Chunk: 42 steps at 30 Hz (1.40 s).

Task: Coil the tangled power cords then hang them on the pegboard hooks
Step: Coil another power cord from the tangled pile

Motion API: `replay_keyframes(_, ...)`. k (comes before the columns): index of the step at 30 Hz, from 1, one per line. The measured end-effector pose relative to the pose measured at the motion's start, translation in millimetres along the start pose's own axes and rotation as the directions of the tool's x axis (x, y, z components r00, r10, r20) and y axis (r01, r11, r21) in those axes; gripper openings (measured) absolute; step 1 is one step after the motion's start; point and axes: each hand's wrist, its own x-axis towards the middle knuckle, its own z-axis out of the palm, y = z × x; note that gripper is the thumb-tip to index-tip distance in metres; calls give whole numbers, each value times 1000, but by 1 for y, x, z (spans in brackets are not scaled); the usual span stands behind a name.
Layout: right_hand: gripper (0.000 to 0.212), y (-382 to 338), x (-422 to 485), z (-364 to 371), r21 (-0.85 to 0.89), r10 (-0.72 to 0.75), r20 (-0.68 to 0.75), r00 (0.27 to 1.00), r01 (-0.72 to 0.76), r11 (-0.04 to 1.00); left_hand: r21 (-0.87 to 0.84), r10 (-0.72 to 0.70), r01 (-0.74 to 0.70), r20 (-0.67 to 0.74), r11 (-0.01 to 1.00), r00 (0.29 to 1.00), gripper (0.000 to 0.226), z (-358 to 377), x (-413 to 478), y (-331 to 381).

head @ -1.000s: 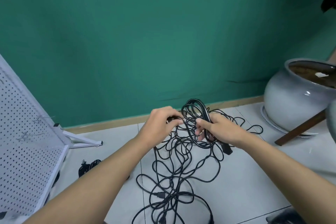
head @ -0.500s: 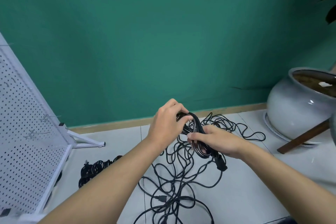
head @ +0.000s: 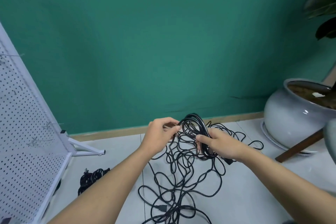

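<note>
A tangle of black power cords sprawls over the pale floor in front of me. My right hand grips a partly wound coil of black cord, its loops standing up above the fingers. My left hand pinches a strand of the same cord just left of the coil. A black plug hangs below my right wrist. The white pegboard leans at the left, with wire hooks on its face. A separate coiled black cord lies on the floor by the pegboard's foot.
A large grey ceramic pot holding soil stands at the right on a white saucer, with a brown wooden leg slanting in front of it. The pegboard's white stand foot juts across the floor. A green wall closes the back.
The coil's loops have spread upward again, wider than half a second ago. My left hand has drawn a strand out to the left, while my right hand keeps its grip.
</note>
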Motion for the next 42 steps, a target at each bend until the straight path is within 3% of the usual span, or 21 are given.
replay_keyframes(3,34,5,9,11,-58,-29,-185,982,19,998,-267,-158,151,-4,952,987,7,8,-3,14)
replay_keyframes(5,30,3,12,18,15,-20,-259,966,24,1000,-379,-229,206,-16,902,973,10,15,-3,22)
replay_keyframes(9,23,-1,14,30,228,-43,-222,974,95,969,-513,-301,221,-76,829,951,8,26,-2,30)
replay_keyframes(13,25,2,20,32,340,-73,-151,986,121,933,-543,-330,216,-119,811,937,15,28,1,32)
replay_keyframes(17,21,4,20,31,363,0,-107,994,40,931,-459,-272,187,-125,868,954,12,27,4,27)
replay_keyframes(19,29,6,19,30,395,-1,-76,997,32,918,-397,-213,156,-105,904,971,10,28,5,24)
replay_keyframes(21,24,4,18,25,457,5,-119,993,50,888,-376,-203,168,-56,911,978,9,29,6,21)
replay_keyframes(24,17,-3,15,12,638,69,-198,978,75,766,-197,-206,231,138,953,969,18,35,7,7)
replay_keyframes(26,15,-5,12,5,750,108,-176,979,62,658,52,-144,134,344,990,928,37,40,2,-6)
replay_keyframes(28,16,-5,10,3,774,127,-160,979,45,631,235,-107,-13,491,972,865,43,48,-3,-18)
replay_keyframes(32,14,0,11,-1,773,164,-208,964,59,631,294,-118,-53,534,954,837,21,56,-5,-28)
replay_keyframes(34,13,3,11,-4,745,189,-250,949,64,664,322,-153,-31,529,946,834,21,55,-4,-28)
replay_keyframes(37,24,15,11,-11,537,165,-352,921,54,842,410,-172,-73,528,909,832,13,48,-1,-27)
replay_keyframes(39,30,22,9,-17,325,120,-390,913,15,946,438,-91,-148,480,886,873,13,39,3,-24)
replay_keyframes(42,32,30,11,-20,144,104,-383,918,-52,988,428,126,-303,394,851,910,16,28,9,-14)
